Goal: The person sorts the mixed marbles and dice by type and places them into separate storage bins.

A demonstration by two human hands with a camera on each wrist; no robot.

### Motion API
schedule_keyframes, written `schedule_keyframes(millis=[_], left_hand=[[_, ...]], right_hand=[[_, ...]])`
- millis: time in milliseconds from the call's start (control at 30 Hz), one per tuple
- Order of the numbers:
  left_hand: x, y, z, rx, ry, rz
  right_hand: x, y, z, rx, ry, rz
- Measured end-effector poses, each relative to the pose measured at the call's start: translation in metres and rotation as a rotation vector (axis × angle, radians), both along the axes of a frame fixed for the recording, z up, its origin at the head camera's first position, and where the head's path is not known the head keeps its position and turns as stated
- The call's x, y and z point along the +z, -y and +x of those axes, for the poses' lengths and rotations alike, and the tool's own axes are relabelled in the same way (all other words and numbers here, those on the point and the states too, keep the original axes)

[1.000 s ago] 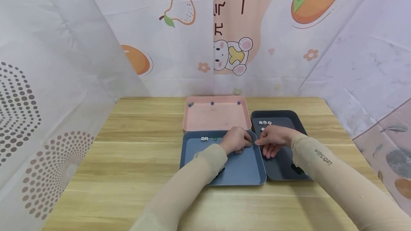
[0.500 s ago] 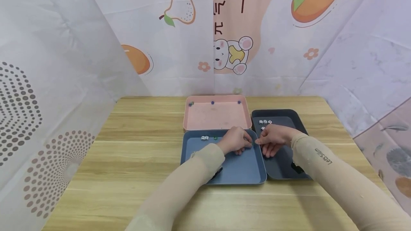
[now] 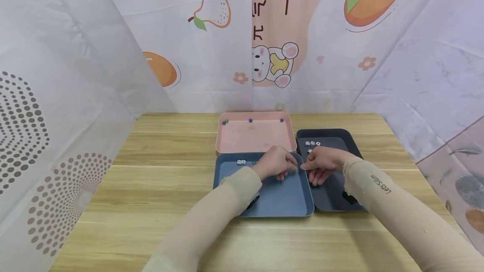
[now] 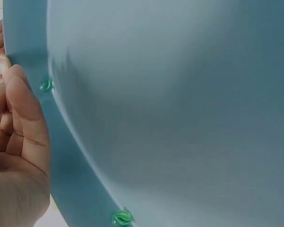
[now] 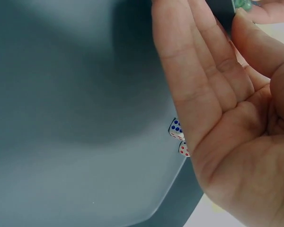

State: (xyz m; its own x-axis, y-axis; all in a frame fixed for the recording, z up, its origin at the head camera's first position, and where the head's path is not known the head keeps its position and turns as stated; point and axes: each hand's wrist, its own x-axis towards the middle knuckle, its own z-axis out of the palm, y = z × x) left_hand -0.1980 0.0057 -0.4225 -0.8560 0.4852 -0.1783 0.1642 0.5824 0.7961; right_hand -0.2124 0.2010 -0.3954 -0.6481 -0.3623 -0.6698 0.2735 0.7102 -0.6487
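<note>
A blue tray [image 3: 280, 196] stands beside a dark grey tray [image 3: 329, 200]. My left hand [image 3: 274, 162] is over the blue tray's far right corner, its fingers bent and nothing visible between them. Close to its fingertips, a green marble [image 4: 46, 85] lies against the tray wall. A second green marble [image 4: 121, 217] rests further along that wall. My right hand [image 3: 324, 163] holds the dark tray's left rim, thumb on the blue-tray side and fingers inside the dark tray. White dice [image 5: 176, 128] show beyond its palm in the right wrist view.
Behind the blue tray, a pink tray [image 3: 257, 133] holds several small dark blue and green pieces. Two white dice [image 3: 241, 162] sit at the blue tray's back left. More white dice [image 3: 312, 143] lie at the dark tray's back. Everything rests on a wooden table [image 3: 162, 171].
My left hand has drawn slightly up and left from the blue tray's corner, leaving the green marble in sight there. My right hand has stayed in place.
</note>
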Motion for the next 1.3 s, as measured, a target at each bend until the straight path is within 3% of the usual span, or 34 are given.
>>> schedule_keyframes(millis=[333,800,1300], left_hand=[[0.009,0.008,-0.006,0.050,0.029,0.063],[0.030,0.033,-0.019,0.124,-0.029,0.176],[0.041,0.056,-0.035,0.199,-0.031,0.177]], right_hand=[[0.000,0.000,0.001,-0.009,-0.005,-0.008],[-0.001,-0.001,0.000,-0.012,0.008,-0.011],[0.000,-0.001,0.002,-0.003,-0.026,-0.009]])
